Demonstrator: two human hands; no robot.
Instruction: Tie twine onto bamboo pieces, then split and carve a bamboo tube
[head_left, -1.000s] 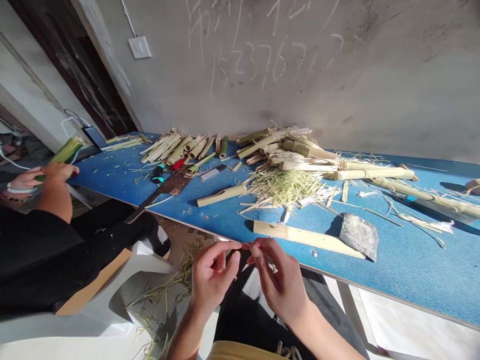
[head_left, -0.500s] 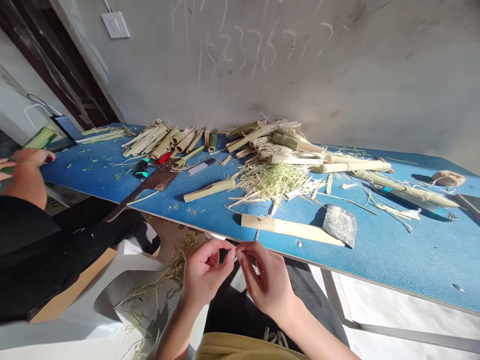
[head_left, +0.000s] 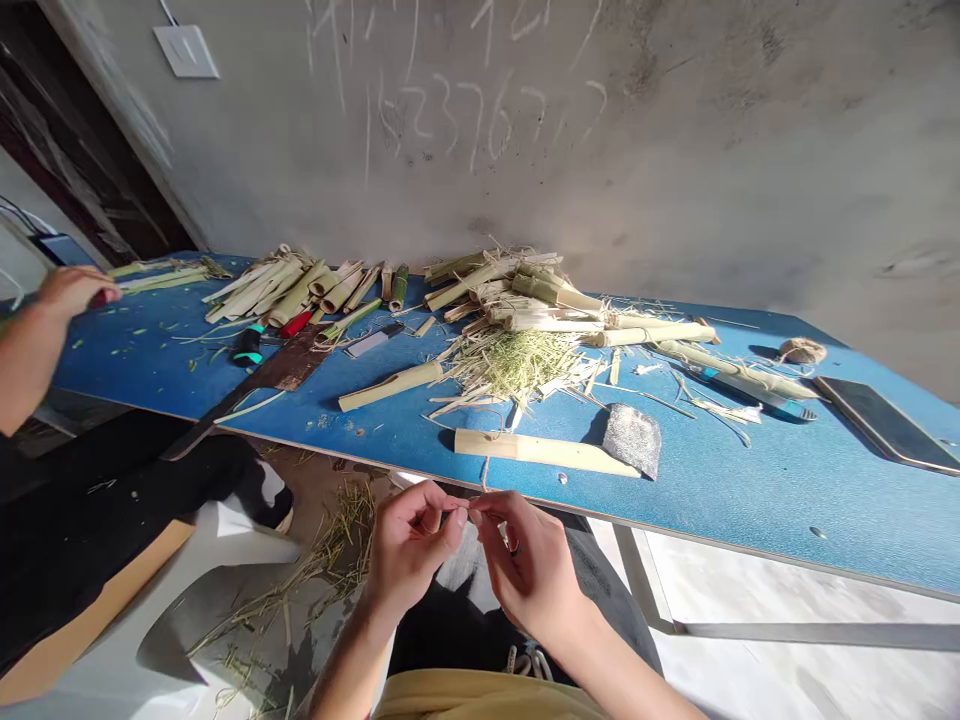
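Observation:
My left hand [head_left: 412,545] and my right hand [head_left: 529,565] meet in front of the table edge, above my lap. Thumb and forefinger of each are pinched together on a thin string, which is mostly hidden by the fingertips. Just beyond them, a split bamboo strip [head_left: 525,447] lies along the table edge, with a thin cord [head_left: 486,472] around it whose end hangs over the edge. A grey stone [head_left: 634,440] rests on the strip's right end. Whether this cord runs into my fingers I cannot tell.
Bamboo pieces and shavings [head_left: 517,360] are heaped on the blue table [head_left: 720,500]. A rusty cleaver [head_left: 289,360] juts over the edge at left. A phone [head_left: 892,420], a twine ball [head_left: 802,350] and a blue-handled tool [head_left: 787,408] lie right. A co-worker's hand [head_left: 71,290] is far left.
My view has turned right, so the table's contents sit further left and the whole phone shows. My hands stay pinched together. At far left, the co-worker's hand has shifted and the green bamboo is out of view.

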